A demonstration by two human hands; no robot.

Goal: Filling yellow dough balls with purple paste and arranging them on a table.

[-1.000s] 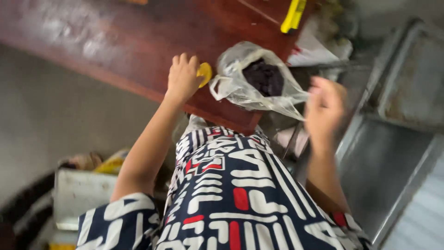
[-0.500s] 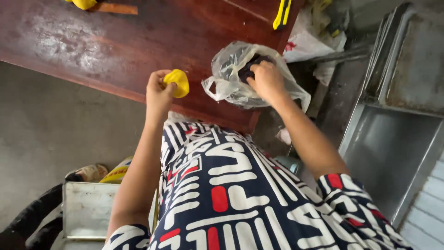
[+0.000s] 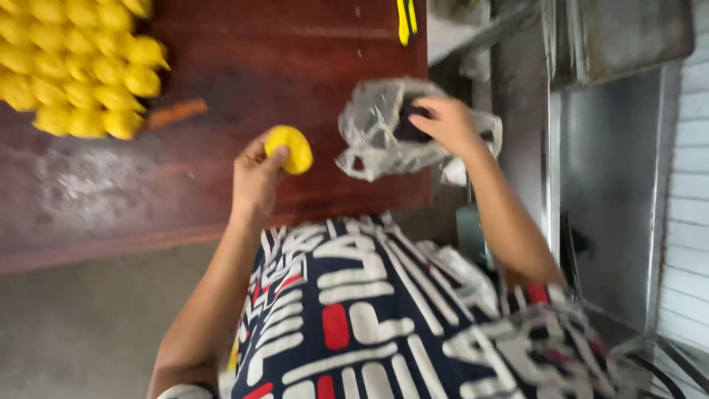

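Seen from above, we stand at a dark wooden table (image 3: 221,81) with both arms stretched out over its near edge. Our left hand (image 3: 257,177) grasps a round yellow dough ball (image 3: 289,148), fingers curled round its lower side and the ball raised just above the wood. Our right hand (image 3: 443,122) reaches into the mouth of a crumpled clear plastic bag (image 3: 369,140) that lies at the table's right corner; the fingers are bent round something dark inside, though motion blur keeps us from telling whether they grip it or only touch it. At the far left of the table sits a heap of yellow dumplings (image 3: 81,66), pointed at one end, well apart from both hands, with a thin wooden stick (image 3: 173,114) beside them. A yellow tool (image 3: 405,18) lies at the far edge. To the right stands a steel counter (image 3: 613,170).

To do this step well, in our judgement, we keep the left grip light so the soft ball holds its shape, and we pinch only a small portion of the dark filling, steadying the bag against the table so that it does not slide off the corner.
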